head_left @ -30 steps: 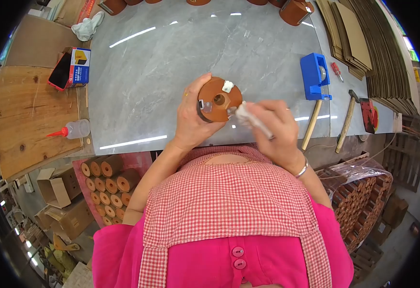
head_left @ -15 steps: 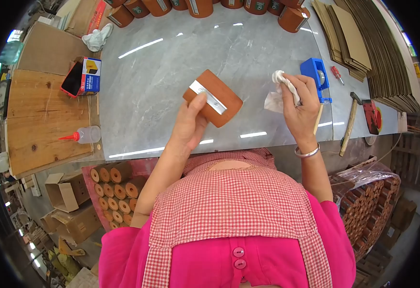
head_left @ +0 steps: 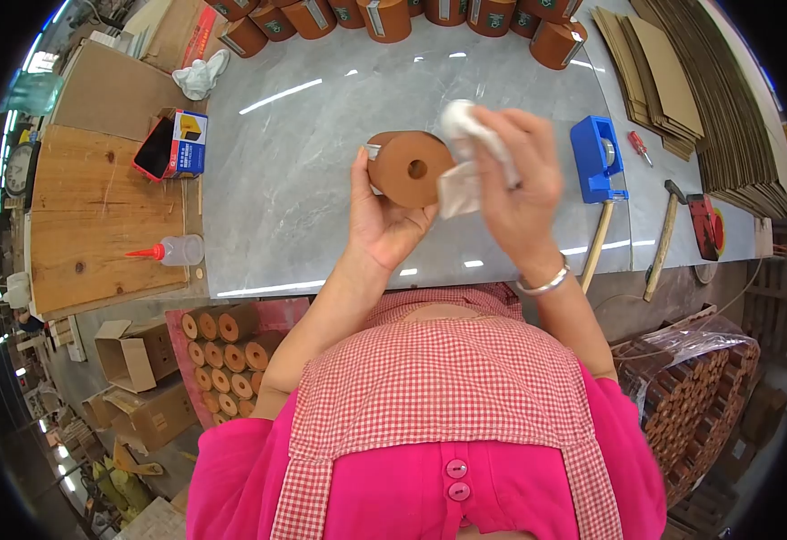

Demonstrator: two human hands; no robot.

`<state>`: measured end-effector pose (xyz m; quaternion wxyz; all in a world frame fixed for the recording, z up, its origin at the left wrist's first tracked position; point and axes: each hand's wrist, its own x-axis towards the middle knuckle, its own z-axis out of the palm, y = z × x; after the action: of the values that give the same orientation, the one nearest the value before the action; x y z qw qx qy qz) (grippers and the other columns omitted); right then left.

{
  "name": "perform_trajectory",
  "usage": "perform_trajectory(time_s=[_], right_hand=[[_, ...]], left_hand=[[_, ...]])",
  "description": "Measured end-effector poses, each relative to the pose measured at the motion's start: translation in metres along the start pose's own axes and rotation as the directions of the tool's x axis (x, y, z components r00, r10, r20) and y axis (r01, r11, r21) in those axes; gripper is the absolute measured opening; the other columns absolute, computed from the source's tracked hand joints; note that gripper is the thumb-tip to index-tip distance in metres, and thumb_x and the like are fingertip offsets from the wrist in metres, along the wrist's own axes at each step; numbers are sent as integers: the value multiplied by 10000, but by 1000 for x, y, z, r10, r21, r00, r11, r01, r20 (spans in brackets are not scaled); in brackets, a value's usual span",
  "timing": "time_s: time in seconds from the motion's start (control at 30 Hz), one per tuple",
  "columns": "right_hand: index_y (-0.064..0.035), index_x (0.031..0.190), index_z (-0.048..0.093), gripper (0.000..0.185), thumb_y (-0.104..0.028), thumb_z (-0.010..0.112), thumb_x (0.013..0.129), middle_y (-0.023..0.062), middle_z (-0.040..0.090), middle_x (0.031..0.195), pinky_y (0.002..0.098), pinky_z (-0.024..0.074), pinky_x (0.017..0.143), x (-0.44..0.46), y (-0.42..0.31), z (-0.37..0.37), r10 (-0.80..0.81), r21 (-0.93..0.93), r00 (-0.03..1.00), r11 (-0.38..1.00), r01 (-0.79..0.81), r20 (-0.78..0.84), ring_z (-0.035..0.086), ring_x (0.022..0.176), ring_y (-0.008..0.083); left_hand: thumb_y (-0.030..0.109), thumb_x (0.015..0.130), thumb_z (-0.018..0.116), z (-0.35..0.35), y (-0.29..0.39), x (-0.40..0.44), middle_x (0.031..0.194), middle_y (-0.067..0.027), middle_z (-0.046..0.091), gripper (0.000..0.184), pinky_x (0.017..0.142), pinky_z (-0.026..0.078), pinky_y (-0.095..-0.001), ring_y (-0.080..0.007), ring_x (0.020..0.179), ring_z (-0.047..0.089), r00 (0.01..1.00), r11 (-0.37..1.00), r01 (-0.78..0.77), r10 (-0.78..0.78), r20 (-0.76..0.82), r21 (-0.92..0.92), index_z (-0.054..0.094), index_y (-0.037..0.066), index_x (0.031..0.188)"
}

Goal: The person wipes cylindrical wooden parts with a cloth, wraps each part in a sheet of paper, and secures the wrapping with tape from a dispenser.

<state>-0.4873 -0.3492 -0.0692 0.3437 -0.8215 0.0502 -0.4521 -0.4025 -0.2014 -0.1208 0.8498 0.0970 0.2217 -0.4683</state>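
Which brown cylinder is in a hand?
The cylinder in the left hand, its holed end facing the camera; the others, in the far row and the lower stacks, are untouched.

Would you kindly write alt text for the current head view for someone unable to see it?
The left hand holds a brown cylinder with a hole in its end; the right hand holds a white cloth near it. Similar cylinders line the grey table's far side, with a blue tape dispenser and hammer at right.

Tabletop (head_left: 276, 189): is leaving your left hand (head_left: 384, 229) room leftward.
Tape dispenser (head_left: 593, 162): is obstructing your right.
Cylinders (head_left: 384, 20): are barring the far edge.
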Motion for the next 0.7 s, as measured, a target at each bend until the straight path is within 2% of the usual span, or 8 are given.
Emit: perform_trajectory(time_s=[0.07,0.17,0.27,0.33,0.37,0.57,0.63,0.7], right_hand=[[-63,1169,711,406,45,718,777,123,648,1033,350,533,750,-3,-6,26,-152,-52,984,986,158,96,645,873,273],[-68,1174,710,447,64,708,747,117,644,1029,370,543,745,-30,-12,32,-179,68,976,983,171,127,649,863,292],[-64,1175,712,438,81,690,763,126,634,1041,364,543,714,-82,-8,18,-72,249,935,968,-18,347,652,836,286],[-60,1173,714,430,86,684,770,132,631,1038,358,542,697,-88,-5,2,66,188,925,971,-145,374,652,824,284],[-57,1172,714,426,88,681,773,136,630,1037,356,542,688,-89,-6,-1,139,155,914,965,-211,382,653,818,283],[-59,1162,720,393,58,706,787,131,643,1038,348,550,700,-12,-21,9,21,100,999,995,-19,-24,651,810,271],[-48,1162,724,413,71,685,768,147,650,1052,372,549,753,-22,-21,23,-178,74,980,982,171,91,656,871,282],[-54,1155,728,407,56,694,764,140,665,1063,392,548,798,-35,-18,24,-212,145,948,973,181,237,659,911,287]], left_hand=[[577,968,570,0,-5,1,1327,-107,602,602,1059,510,-466,-319,1257,566,998,998,54,-54,43,-20,557,107,1343],[562,970,579,1,-2,-2,1346,-122,598,589,1087,488,-488,-357,1287,540,998,997,7,-11,59,80,568,103,1339],[574,969,576,6,13,-4,1388,-139,563,627,1119,460,-510,-406,1341,486,993,996,-64,57,107,65,542,88,1364],[576,971,572,17,26,-4,1401,-137,548,633,1135,445,-515,-417,1364,461,995,996,-94,94,30,-7,536,85,1369],[569,975,569,15,31,-4,1416,-134,533,628,1149,435,-511,-401,1375,455,989,997,-78,79,123,-14,539,79,1366],[652,941,563,6,15,4,1373,-189,534,755,1075,490,-479,-383,1276,535,956,999,35,-27,293,-20,474,65,1407],[650,914,600,7,12,1,1359,-196,535,748,1063,493,-490,-376,1270,529,943,995,95,-85,322,-14,499,83,1391],[649,888,636,12,14,0,1344,-203,537,742,1050,496,-500,-369,1265,522,924,988,153,-142,355,-2,523,100,1375]])
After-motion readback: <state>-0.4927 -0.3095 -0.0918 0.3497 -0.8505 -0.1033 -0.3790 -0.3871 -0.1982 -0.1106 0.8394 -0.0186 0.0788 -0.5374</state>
